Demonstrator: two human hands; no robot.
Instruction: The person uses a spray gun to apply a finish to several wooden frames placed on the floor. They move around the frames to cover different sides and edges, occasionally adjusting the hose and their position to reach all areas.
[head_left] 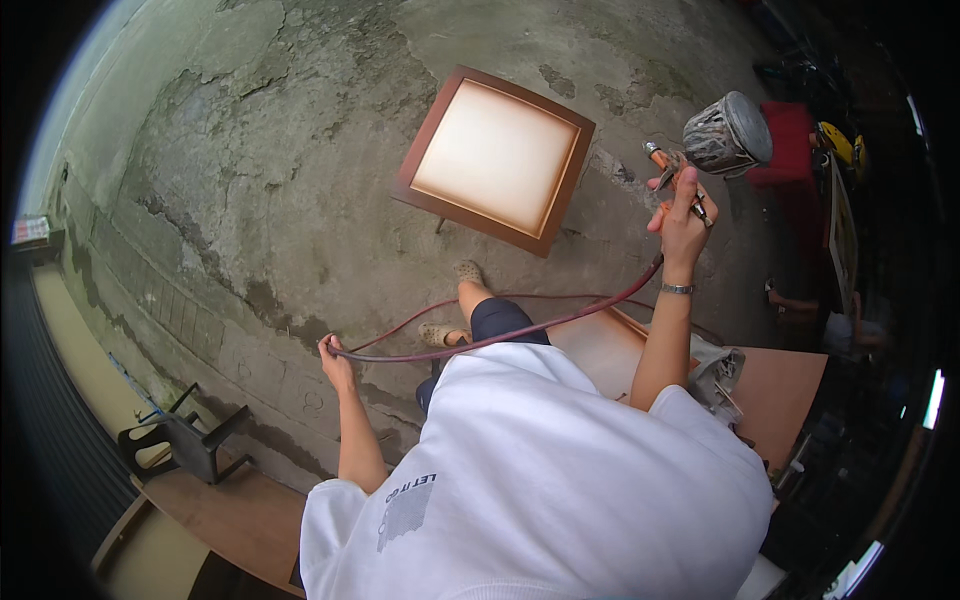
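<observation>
My right hand [683, 222], at the upper right, is closed on an orange and silver spray gun [657, 154], with a red hose [600, 305] running down from it. At the lower left, my left hand [336, 352] grips that hose, which loops past my legs. Above my feet, a square brown-framed panel [493, 150] with a pale centre and darker shaded edges rests on a stand. A crusted metal pot [725, 130] is just beyond the spray gun.
Stained concrete floor [230, 200] surrounds me. A black chair [200, 445] and brown boards [215, 525] lie at lower left. Another panel [590, 355] and a tan board [785, 400] are beside me. Red material [785, 170] and another person's limb [800, 302] show at right.
</observation>
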